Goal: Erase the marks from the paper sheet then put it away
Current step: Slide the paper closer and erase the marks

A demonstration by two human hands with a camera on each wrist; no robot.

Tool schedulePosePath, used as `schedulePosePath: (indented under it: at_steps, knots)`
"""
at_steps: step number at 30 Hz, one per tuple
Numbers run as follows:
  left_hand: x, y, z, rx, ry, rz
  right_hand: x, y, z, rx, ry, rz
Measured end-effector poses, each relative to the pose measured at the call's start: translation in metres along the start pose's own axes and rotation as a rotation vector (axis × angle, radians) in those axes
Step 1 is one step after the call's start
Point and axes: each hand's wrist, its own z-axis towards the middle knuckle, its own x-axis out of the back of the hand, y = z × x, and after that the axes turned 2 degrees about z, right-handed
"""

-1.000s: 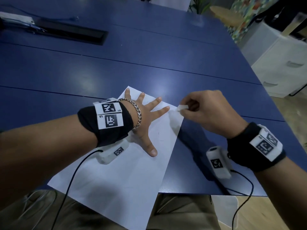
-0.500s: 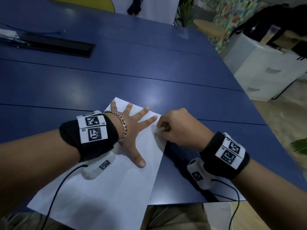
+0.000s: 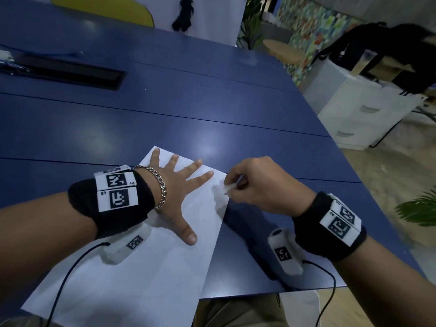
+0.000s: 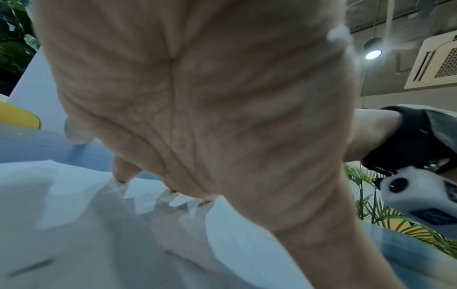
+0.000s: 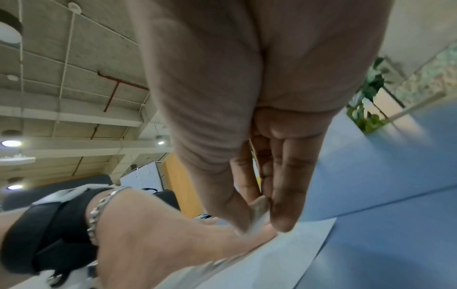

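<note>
Right hand (image 3: 257, 185), pinching one eraser (image 3: 228, 187), has lifted back to one paper sheet's (image 3: 146, 267) right edge; left hand (image 3: 174, 194) stays flat, fingers spread

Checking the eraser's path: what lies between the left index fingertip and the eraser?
Only bare paper sheet separates the left hand from the eraser, per the head view.

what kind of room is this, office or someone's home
Likely an office or shared workspace: a long blue table with a cable slot, a white drawer cabinet beside it, and a ceiling air-conditioning unit overhead.
</note>
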Motion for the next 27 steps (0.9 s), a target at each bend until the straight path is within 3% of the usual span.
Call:
schedulePosePath:
  at_steps: [8, 11, 15, 23, 27]
  knots:
    - [-0.003, -0.012, -0.002, -0.066, 0.214, -0.122, 0.009, 0.008, -0.016, -0.005, 0.028, 0.021]
    - [0.000, -0.022, -0.013, -0.109, 0.152, -0.142, 0.012, 0.009, -0.015, -0.011, 0.045, 0.015]
    - [-0.003, -0.022, -0.013, -0.118, 0.058, -0.083, -0.002, -0.006, 0.001, 0.045, -0.049, -0.042]
    - [-0.010, -0.019, -0.007, -0.052, 0.051, -0.050, -0.026, -0.025, 0.031, 0.088, -0.037, -0.085]
    - [-0.011, -0.019, -0.005, -0.048, 0.060, -0.041, -0.035, -0.036, 0.020, 0.146, -0.143, -0.060]
